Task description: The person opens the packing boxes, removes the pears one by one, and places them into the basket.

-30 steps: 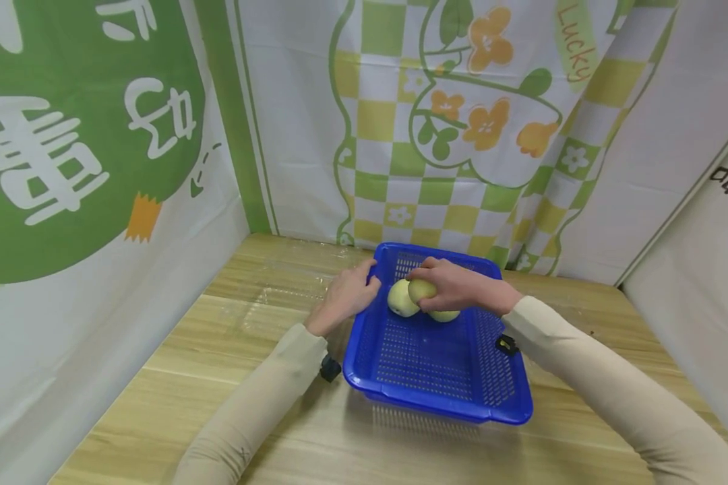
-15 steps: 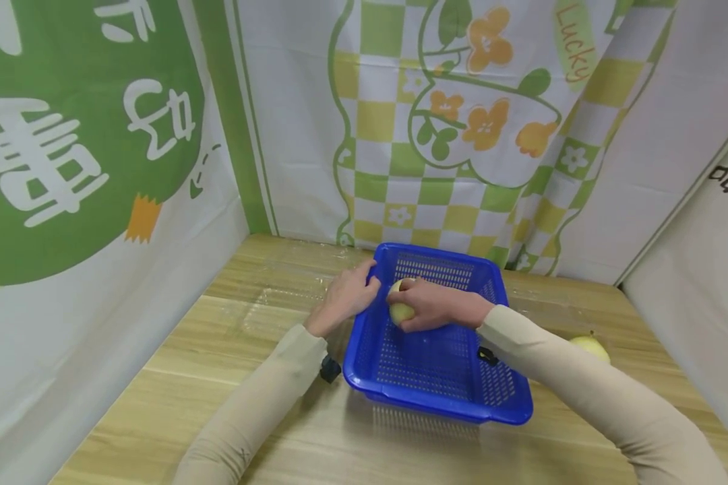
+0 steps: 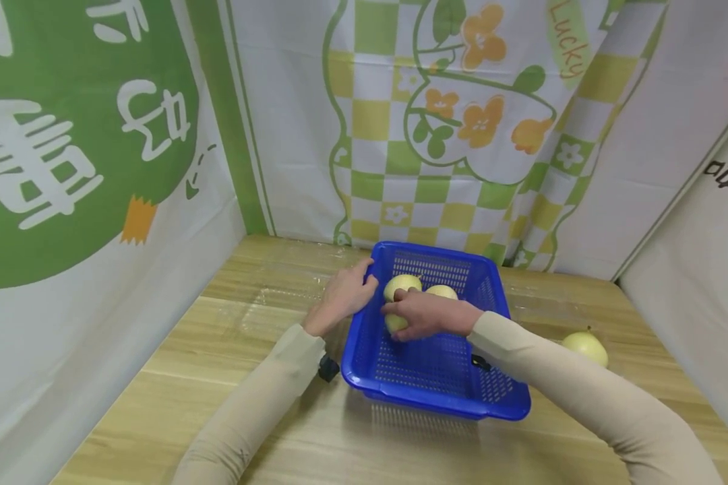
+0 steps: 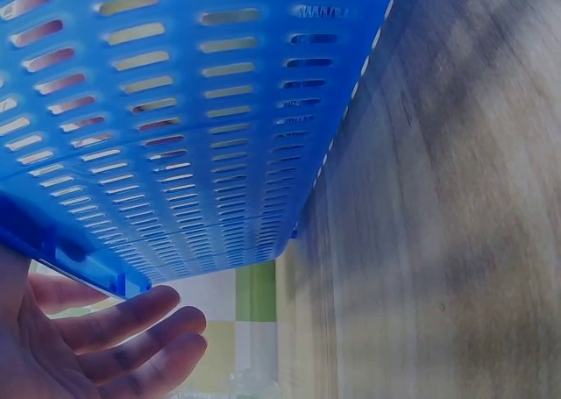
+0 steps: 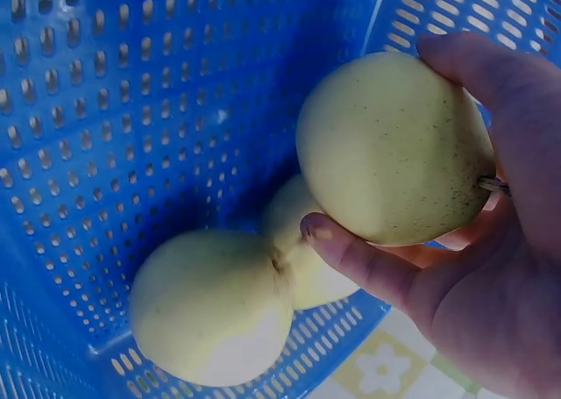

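A blue plastic basket [image 3: 425, 397] with slotted walls stands on the wooden table. My left hand [image 3: 344, 296] grips its left rim; from the left wrist view, the fingers [image 4: 145, 342] curve beneath the rim and the thumb is hidden. Inside the basket, my right hand [image 3: 427, 313] holds a pale yellow-green pear [image 5: 394, 149] between thumb and fingers, its stem toward the palm. Two similar pears lie at the basket's far side: a left pear [image 3: 402, 286] and a right pear [image 3: 441, 292], both close to the held one.
Another pear [image 3: 585, 347] rests on the table to the right, beside my right sleeve. Transparent plastic packaging [image 3: 279, 310] lies left of the basket, with more clear plastic [image 3: 540, 303] at its right. A patterned curtain [image 3: 376, 182] hangs right behind the basket.
My right hand, with a pear in it, has moved lower and nearer within the basket. The pear on the right has come out from behind the sleeve. My left hand stays on the rim.
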Demonstrator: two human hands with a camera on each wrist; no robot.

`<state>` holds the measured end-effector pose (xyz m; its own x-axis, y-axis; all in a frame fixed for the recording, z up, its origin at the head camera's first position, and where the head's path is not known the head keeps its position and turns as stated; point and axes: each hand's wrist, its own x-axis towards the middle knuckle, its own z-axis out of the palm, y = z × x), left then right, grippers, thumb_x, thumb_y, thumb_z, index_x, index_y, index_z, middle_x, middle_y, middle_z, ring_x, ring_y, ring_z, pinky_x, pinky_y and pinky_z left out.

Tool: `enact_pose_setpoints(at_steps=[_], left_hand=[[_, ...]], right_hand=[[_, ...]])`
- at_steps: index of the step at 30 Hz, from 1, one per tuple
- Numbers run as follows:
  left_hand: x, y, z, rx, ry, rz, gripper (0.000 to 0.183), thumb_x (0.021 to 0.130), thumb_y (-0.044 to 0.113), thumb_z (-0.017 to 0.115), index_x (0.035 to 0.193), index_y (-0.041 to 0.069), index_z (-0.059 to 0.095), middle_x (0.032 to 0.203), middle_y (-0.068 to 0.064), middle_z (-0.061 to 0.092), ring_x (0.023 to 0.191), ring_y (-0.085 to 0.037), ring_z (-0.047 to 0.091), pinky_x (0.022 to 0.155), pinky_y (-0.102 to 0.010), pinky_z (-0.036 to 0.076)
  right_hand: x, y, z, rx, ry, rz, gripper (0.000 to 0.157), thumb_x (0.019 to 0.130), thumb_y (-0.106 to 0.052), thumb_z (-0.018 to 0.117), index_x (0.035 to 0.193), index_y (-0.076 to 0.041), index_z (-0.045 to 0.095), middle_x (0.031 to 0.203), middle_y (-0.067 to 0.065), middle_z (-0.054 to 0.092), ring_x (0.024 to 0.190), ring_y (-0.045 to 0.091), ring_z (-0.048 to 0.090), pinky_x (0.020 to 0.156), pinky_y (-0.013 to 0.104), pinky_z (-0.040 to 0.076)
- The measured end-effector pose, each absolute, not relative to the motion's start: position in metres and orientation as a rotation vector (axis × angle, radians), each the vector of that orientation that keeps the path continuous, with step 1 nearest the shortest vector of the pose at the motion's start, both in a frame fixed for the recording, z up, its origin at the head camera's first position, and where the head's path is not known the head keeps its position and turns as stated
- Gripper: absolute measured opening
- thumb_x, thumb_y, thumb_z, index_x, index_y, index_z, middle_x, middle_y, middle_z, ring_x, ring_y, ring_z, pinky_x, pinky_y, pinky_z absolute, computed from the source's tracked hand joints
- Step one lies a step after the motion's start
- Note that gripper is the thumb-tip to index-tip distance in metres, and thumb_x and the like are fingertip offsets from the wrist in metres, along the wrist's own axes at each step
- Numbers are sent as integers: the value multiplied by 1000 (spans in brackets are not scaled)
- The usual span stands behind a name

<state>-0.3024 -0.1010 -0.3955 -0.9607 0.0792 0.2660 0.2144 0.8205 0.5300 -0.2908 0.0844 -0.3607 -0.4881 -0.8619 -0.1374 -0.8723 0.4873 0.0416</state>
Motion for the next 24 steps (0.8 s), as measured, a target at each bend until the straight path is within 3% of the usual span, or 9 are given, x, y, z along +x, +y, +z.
enact_pose_setpoints(at_steps=[8, 15, 24], left_hand=[[-302, -101, -394, -228, -2782, -853, 49, 92, 30, 42, 138, 14, 42, 81, -8, 59, 62, -21, 53, 52, -33, 40], [-302, -101, -393, -218, -2778, -817, 50, 91, 34, 39, 137, 15, 44, 105, -13, 64, 72, -23, 57, 62, -39, 46], [-302, -102, -394, -230, -2768, -811, 51, 90, 34, 38, 136, 16, 45, 105, -13, 64, 73, -24, 57, 63, -39, 46]], right_hand=[[-290, 82, -369, -1593, 2692, 175, 47, 82, -41, 65, 119, -13, 58, 97, 7, 52, 77, 23, 48, 61, 31, 43], [-291, 76, -371, -1602, 2700, 203, 47, 83, -41, 64, 119, -12, 58, 96, 8, 53, 78, 25, 50, 64, 33, 43], [-291, 72, -371, -1581, 2719, 172, 40, 86, -40, 59, 114, -13, 55, 91, 6, 52, 76, 22, 50, 64, 33, 43]])
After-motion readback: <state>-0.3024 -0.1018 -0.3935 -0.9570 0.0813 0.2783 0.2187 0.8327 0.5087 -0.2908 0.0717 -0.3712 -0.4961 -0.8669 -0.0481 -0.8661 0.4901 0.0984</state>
